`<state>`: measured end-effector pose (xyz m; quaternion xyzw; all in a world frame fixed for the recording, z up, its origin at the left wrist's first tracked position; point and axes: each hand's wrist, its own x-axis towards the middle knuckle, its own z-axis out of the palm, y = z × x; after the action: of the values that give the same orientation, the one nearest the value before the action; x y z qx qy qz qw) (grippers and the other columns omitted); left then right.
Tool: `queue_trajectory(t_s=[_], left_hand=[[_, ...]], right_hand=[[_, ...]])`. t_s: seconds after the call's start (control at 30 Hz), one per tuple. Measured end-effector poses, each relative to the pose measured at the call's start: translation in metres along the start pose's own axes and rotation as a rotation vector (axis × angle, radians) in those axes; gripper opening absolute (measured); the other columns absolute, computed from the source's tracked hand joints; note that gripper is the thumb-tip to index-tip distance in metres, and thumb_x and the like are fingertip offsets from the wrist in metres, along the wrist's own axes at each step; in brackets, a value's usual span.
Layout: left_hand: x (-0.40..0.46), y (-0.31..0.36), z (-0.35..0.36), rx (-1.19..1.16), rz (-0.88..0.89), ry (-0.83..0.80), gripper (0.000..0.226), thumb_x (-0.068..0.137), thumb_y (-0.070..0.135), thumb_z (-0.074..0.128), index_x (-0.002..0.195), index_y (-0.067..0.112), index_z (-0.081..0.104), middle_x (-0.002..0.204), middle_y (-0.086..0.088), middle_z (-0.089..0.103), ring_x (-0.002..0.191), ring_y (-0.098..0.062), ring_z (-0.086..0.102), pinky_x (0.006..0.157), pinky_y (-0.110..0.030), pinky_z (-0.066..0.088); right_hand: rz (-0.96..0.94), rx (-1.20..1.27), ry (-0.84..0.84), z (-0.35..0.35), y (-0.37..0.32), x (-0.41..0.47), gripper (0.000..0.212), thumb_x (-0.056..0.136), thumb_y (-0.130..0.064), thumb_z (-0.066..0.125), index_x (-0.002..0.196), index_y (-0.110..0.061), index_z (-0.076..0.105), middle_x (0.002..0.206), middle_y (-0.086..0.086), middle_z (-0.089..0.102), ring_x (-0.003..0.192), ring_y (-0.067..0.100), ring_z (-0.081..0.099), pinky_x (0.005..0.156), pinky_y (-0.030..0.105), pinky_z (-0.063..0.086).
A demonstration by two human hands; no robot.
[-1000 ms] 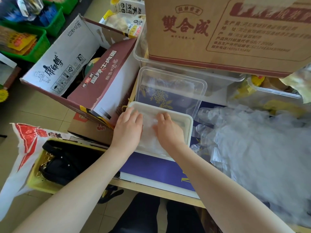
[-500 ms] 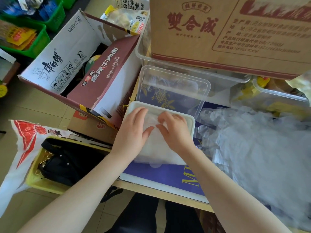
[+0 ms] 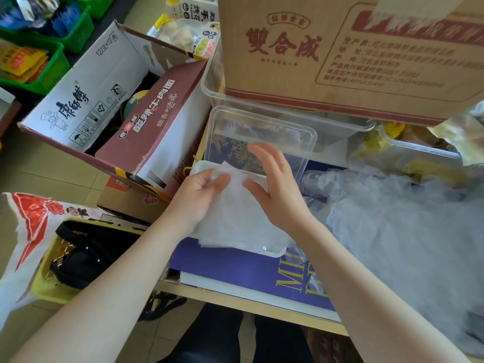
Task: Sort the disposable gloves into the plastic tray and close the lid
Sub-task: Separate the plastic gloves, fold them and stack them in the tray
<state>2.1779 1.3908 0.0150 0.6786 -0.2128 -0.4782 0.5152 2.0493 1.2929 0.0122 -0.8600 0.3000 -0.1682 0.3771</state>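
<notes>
A white stack of folded disposable gloves point(image 3: 235, 218) lies tilted across the white plastic tray point(image 3: 275, 252), its near edge hanging over the tray's front rim. My left hand point(image 3: 199, 197) grips the stack's far-left corner, thumb on top. My right hand point(image 3: 275, 189) hovers over the stack's right side with fingers spread and straight, and its thumb touches the top glove. The tray's clear lid point(image 3: 262, 132) lies just behind the tray. A large loose heap of clear gloves point(image 3: 392, 226) covers the table to the right.
The tray sits on a purple box point(image 3: 235, 265) at the table's front edge. A big brown carton point(image 3: 340, 48) on a clear bin looms behind. An open noodle carton point(image 3: 125, 113) stands at the left, and a yellow basket point(image 3: 47, 289) with a black bag sits below.
The glove stack has shifted toward me and now overhangs the tray's front rim. My right hand's fingers have lifted off it and spread; my left hand now pinches its corner.
</notes>
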Motion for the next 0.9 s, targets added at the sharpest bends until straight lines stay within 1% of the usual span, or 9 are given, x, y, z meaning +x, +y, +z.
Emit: queue_trajectory(t_s=[0.1,0.2,0.27,0.37,0.5,0.63,0.7,0.77,0.9], left_hand=[[0.001,-0.008,-0.006,0.037,-0.114,0.042,0.013,0.091,0.028,0.057,0.089,0.022,0.068,0.078,0.007,0.072,0.078,-0.015,0.067,0.067,-0.026,0.051],[0.001,-0.015,-0.008,0.657,0.013,0.069,0.042,0.090,0.026,0.060,0.130,0.020,0.049,0.111,-0.001,0.062,0.104,-0.024,0.059,0.084,-0.034,0.048],[-0.003,-0.018,-0.008,1.081,0.332,0.151,0.060,0.080,0.016,0.071,0.134,0.011,0.044,0.126,-0.012,0.054,0.114,-0.031,0.053,0.090,-0.040,0.046],[-0.005,-0.026,-0.013,1.345,0.727,0.057,0.045,0.060,0.014,0.082,0.099,0.004,0.063,0.100,-0.014,0.061,0.088,-0.033,0.060,0.069,-0.037,0.050],[-0.005,-0.032,-0.016,1.503,0.395,-0.296,0.041,0.088,0.034,0.060,0.121,0.009,0.053,0.120,-0.005,0.052,0.110,-0.024,0.050,0.077,-0.030,0.041],[0.007,-0.032,-0.006,1.608,0.299,-0.241,0.051,0.093,0.030,0.052,0.137,0.012,0.034,0.129,-0.006,0.041,0.117,-0.024,0.043,0.080,-0.028,0.036],[0.012,-0.034,0.000,1.682,0.264,-0.248,0.065,0.092,0.027,0.054,0.145,0.011,0.020,0.133,-0.009,0.038,0.120,-0.026,0.041,0.093,-0.033,0.038],[0.018,-0.040,0.001,1.719,0.241,-0.226,0.075,0.089,0.024,0.057,0.147,0.011,0.012,0.138,-0.009,0.037,0.124,-0.028,0.040,0.096,-0.036,0.037],[0.022,-0.041,0.005,1.742,0.163,-0.229,0.086,0.083,0.041,0.062,0.146,0.011,0.012,0.142,-0.009,0.038,0.127,-0.029,0.039,0.097,-0.039,0.035]], right_hand=[[0.099,-0.025,-0.129,0.013,0.000,0.002,0.031,0.092,-0.008,0.052,0.123,-0.011,0.058,0.119,0.007,0.062,0.109,0.029,0.055,0.084,0.027,0.040],[0.186,-0.310,-0.126,0.038,-0.002,0.001,0.032,0.094,-0.011,0.043,0.123,-0.019,0.056,0.118,0.004,0.062,0.100,0.031,0.060,0.069,0.035,0.044],[0.193,-0.412,-0.152,0.053,0.000,0.001,0.033,0.093,-0.010,0.041,0.123,-0.017,0.054,0.115,0.007,0.061,0.096,0.033,0.060,0.066,0.034,0.037],[0.207,-0.510,-0.095,0.065,0.005,0.003,0.029,0.085,-0.004,0.045,0.110,-0.009,0.058,0.104,0.009,0.064,0.093,0.033,0.059,0.071,0.034,0.036],[0.149,-0.627,0.046,0.073,0.010,0.002,0.033,0.069,-0.008,0.038,0.085,-0.011,0.067,0.077,0.003,0.067,0.068,0.027,0.062,0.065,0.029,0.047],[-0.006,-0.675,-0.035,0.069,0.022,-0.018,0.046,0.071,-0.015,0.062,0.117,-0.012,0.060,0.119,0.012,0.060,0.102,0.031,0.053,0.088,0.037,0.039],[-0.072,-0.746,-0.159,0.062,0.031,-0.033,0.076,0.053,-0.029,0.084,0.123,-0.017,0.058,0.136,0.012,0.050,0.113,0.032,0.053,0.094,0.041,0.043],[-0.048,-0.869,-0.329,0.045,0.034,-0.040,0.090,0.034,-0.045,0.091,0.116,-0.020,0.065,0.131,0.008,0.056,0.113,0.029,0.058,0.098,0.045,0.043],[0.046,-0.878,-0.542,0.013,0.042,-0.040,0.066,0.073,-0.047,0.071,0.128,-0.014,0.053,0.140,0.002,0.044,0.139,0.026,0.028,0.113,0.047,-0.009]])
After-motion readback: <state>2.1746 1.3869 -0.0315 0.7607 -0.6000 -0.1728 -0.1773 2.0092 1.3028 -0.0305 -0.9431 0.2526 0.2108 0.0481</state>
